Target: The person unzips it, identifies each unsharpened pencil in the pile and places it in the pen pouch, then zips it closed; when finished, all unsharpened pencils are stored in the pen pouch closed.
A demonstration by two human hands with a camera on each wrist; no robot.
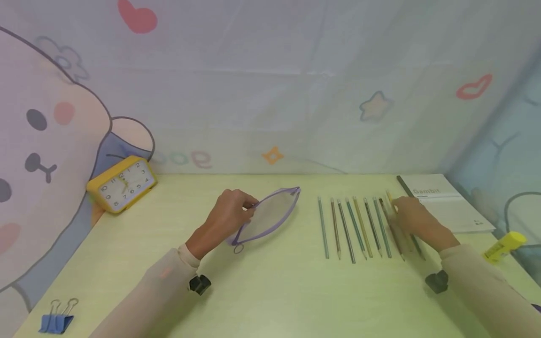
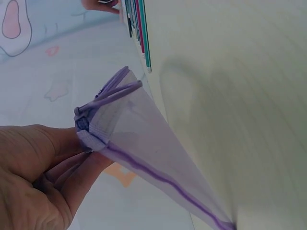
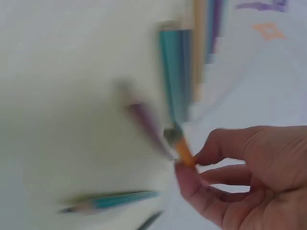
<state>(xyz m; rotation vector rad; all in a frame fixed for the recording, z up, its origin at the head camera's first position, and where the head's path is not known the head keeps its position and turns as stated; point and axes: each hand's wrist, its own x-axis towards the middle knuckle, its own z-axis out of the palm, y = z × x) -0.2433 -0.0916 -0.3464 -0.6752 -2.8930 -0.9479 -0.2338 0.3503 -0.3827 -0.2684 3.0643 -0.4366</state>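
Observation:
My left hand (image 1: 226, 213) pinches one edge of a pale mesh pouch (image 2: 144, 129) with purple trim, its mouth spread apart. A small ring hangs at the pouch's near corner. My right hand (image 1: 416, 218) is at the right end of a row of pencils. In the right wrist view its thumb and fingers pinch a yellow-orange pencil (image 3: 184, 151); much of that view is blurred. Several pencils lie side by side to the left of this hand, among them a teal pencil (image 1: 323, 230) at the far left. A dark pencil (image 1: 405, 186) lies partly beneath the hand.
A white "Gambit" notebook (image 1: 460, 209) lies behind the right hand, with a yellow glue stick (image 1: 505, 246) at the right. A yellow clock (image 1: 127, 185) stands at the back left. A blue binder clip (image 1: 56, 324) lies front left. A printed curtain hangs behind the table.

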